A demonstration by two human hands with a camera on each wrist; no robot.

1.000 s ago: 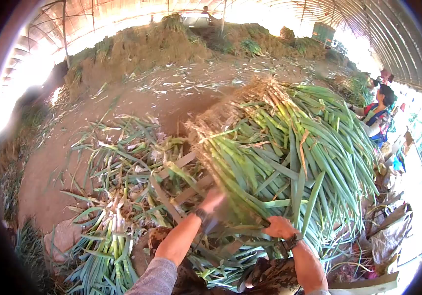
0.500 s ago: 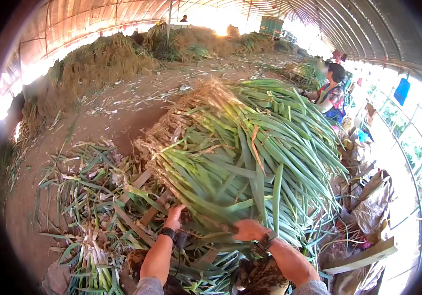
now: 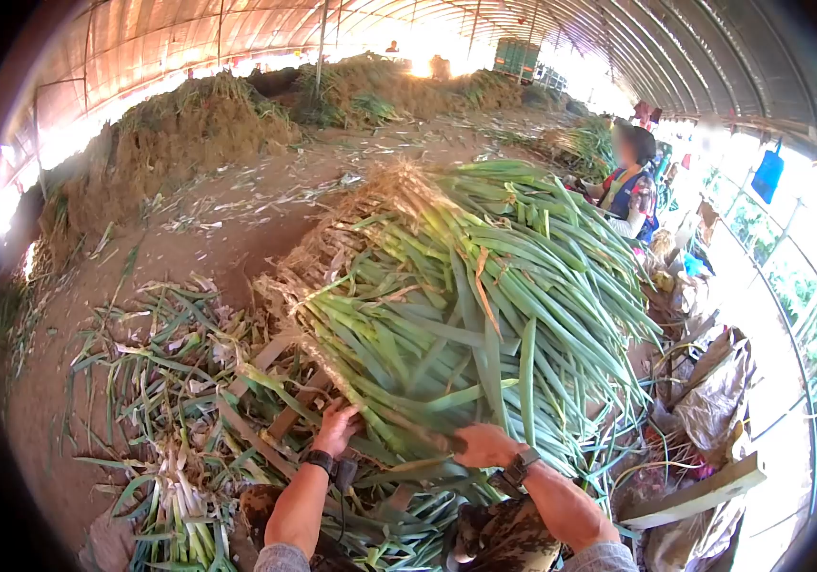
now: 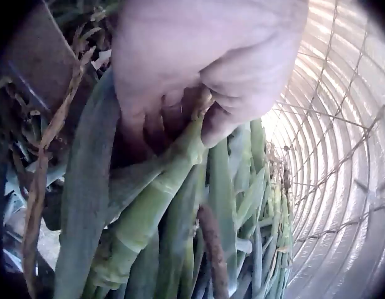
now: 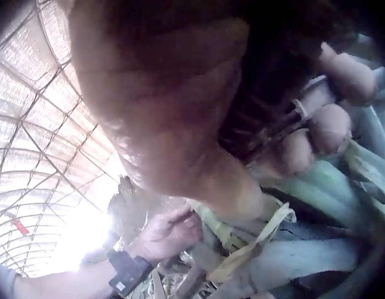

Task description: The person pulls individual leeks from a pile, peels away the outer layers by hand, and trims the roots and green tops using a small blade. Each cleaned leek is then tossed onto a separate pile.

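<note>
In head view, the left hand (image 3: 337,427), nearer, pinches a leek stalk (image 4: 147,205) pointing toward 3 o'clock; there the right hand (image 3: 486,446) grips a slim, unclear object (image 5: 316,98).

Left hand (image 3: 335,429) in all three views

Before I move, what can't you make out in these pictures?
- What the right hand holds: right wrist view, lost in shadow under the palm.
- Ends of the left hand's fingers, thumb aside: left wrist view, hidden by a leaf and shadow.
- Bottom of the pile: head view, covered by the stalks on top.
- Leaf ends of the lower-left bunch: head view, partly cut off by the bottom edge.
</note>
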